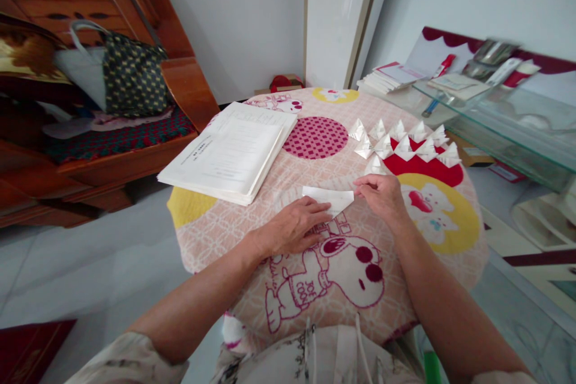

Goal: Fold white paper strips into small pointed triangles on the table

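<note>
A piece of folded white paper (335, 198) lies on the cloth-covered round table in front of me, its top edge straight and its lower part narrowing. My left hand (300, 223) rests flat over its lower left side, fingers stretched out. At its right corner, the thumb and forefinger of my right hand (380, 193) pinch the paper. Just beyond the right hand stand several pointed folded paper pieces (405, 145) in rows. To the left, a thick stack of printed sheets (229, 153) lies near the table's far left edge.
The patterned tablecloth (252, 222) covers the round table. On the right, a glass shelf (504, 126) holds papers, a red marker (444, 65) and a metal container (494, 51). A wooden bench (135, 174) with a dotted bag (132, 75) stands left.
</note>
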Demonstrator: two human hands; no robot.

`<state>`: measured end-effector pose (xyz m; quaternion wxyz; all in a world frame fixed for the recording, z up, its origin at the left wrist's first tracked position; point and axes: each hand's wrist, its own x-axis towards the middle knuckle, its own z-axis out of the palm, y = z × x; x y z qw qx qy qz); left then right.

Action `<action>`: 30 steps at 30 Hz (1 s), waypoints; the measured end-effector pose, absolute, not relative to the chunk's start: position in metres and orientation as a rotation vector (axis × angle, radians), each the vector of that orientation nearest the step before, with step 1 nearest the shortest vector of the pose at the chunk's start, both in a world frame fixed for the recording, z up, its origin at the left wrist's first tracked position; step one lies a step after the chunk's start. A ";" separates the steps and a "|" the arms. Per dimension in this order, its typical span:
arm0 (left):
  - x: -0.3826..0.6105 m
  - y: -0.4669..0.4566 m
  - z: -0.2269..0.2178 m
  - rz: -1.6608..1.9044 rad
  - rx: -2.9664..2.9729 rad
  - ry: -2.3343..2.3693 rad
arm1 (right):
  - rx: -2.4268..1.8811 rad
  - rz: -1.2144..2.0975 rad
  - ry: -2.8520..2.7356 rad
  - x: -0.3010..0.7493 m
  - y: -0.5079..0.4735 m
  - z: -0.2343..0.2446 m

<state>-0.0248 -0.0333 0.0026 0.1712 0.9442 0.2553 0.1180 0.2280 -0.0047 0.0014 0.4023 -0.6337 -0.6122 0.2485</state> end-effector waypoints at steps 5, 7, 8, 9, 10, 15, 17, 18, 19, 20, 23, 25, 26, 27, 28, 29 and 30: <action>-0.024 -0.033 0.003 0.318 2.698 0.730 | -1.608 0.621 -1.553 0.229 -0.004 0.001; -0.024 -0.033 0.004 0.310 2.705 0.729 | -1.610 0.624 -1.553 0.228 -0.005 0.001; -0.024 -0.033 0.004 0.309 2.706 0.728 | -1.613 0.624 -1.552 0.228 -0.005 0.001; -0.024 -0.033 0.004 0.310 2.705 0.726 | -1.618 0.623 -1.550 0.228 -0.005 0.002; -0.024 -0.033 0.004 0.313 2.703 0.724 | -1.625 0.621 -1.547 0.228 -0.005 0.002; -0.025 -0.033 0.003 0.319 2.686 0.727 | -1.626 0.614 -1.547 0.229 -0.004 -0.001; -0.025 -0.033 0.003 0.317 2.686 0.727 | -1.610 0.605 -1.552 0.230 -0.003 -0.003; -0.025 -0.033 0.003 0.316 2.689 0.726 | -1.602 0.602 -1.552 0.230 -0.003 -0.004; -0.025 -0.033 0.003 0.315 2.694 0.728 | -1.595 0.601 -1.551 0.231 -0.002 -0.005; -0.025 -0.033 0.003 0.314 2.699 0.729 | -1.590 0.602 -1.549 0.231 -0.002 -0.005; -0.024 -0.033 0.003 0.319 2.710 0.729 | -1.580 0.610 -1.541 0.231 -0.002 -0.006; -0.024 -0.033 0.003 0.326 2.715 0.723 | -1.566 0.617 -1.539 0.231 -0.002 -0.007; -0.024 -0.033 0.003 0.330 2.717 0.719 | -1.555 0.624 -1.538 0.231 -0.002 -0.007; -0.024 -0.033 0.003 0.333 2.717 0.715 | -1.542 0.636 -1.534 0.231 -0.002 -0.007; -0.024 -0.033 0.003 0.336 2.716 0.711 | -1.528 0.653 -1.529 0.231 -0.002 -0.007; -0.024 -0.033 0.003 0.339 2.715 0.710 | -1.512 0.676 -1.522 0.230 -0.002 -0.007; -0.024 -0.033 0.003 0.341 2.713 0.711 | -1.497 0.701 -1.518 0.230 -0.002 -0.008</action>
